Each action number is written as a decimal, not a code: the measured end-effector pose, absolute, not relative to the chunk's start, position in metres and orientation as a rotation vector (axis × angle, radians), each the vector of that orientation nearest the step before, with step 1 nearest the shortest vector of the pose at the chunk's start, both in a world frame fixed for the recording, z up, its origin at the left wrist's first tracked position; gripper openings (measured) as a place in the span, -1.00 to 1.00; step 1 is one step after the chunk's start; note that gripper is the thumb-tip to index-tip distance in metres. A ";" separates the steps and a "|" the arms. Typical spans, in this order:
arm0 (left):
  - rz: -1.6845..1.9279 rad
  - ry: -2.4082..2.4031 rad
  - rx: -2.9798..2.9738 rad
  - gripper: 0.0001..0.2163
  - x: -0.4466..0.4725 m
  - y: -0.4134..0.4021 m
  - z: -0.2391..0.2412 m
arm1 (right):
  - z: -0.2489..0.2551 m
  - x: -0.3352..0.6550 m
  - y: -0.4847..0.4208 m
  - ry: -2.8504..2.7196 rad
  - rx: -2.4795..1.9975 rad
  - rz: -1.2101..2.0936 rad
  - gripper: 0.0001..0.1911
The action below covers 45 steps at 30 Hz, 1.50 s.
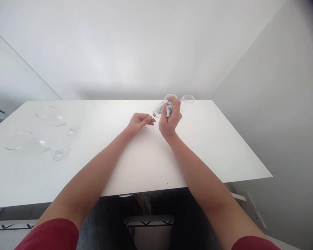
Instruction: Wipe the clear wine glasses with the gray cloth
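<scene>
A clear stemmed wine glass (155, 113) is held tilted above the white table, between my two hands. My left hand (141, 122) is closed in a pinch at its stem and foot end, with part of the foot showing under the fingers. A white cloth (169, 108) is bunched in my right hand (171, 121), which is closed round it and presses it against the glass's bowl. The fingers and cloth hide much of the bowl.
Two clear stemmed glasses stand on the left of the white table (135, 166), one farther back (52, 118) and one nearer (27, 144). Behind my right hand are another glass (171, 95) and a clear glass (188, 98) by the back edge. Walls close off the back and right.
</scene>
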<state>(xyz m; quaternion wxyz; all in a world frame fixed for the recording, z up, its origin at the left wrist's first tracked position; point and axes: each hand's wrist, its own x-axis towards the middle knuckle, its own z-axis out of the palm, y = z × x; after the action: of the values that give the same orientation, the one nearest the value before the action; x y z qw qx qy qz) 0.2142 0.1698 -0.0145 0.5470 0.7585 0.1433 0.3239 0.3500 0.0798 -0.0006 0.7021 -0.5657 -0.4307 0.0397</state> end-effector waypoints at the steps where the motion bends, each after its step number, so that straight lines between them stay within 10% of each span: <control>1: 0.771 0.339 1.868 -0.58 0.211 0.167 -0.012 | -0.002 0.351 0.081 -0.988 -1.265 0.076 -0.55; 21: 0.937 0.622 2.320 -0.87 0.169 0.199 -0.042 | -0.008 0.333 0.098 -1.575 -1.354 0.054 -0.63; 37: 1.148 0.700 2.345 -0.73 0.171 0.195 -0.036 | -0.006 0.331 0.104 -1.443 -1.550 -0.476 -0.50; 45: 1.175 0.463 1.519 -0.55 0.164 0.200 -0.021 | -0.024 0.314 0.110 -0.710 -1.238 0.473 -0.49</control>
<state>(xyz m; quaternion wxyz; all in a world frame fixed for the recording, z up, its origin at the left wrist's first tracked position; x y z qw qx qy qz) 0.1644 0.2001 -0.0211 0.5506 0.6420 0.1955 0.4964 0.3141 0.1095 -0.0243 0.7306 -0.5622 -0.3226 0.2149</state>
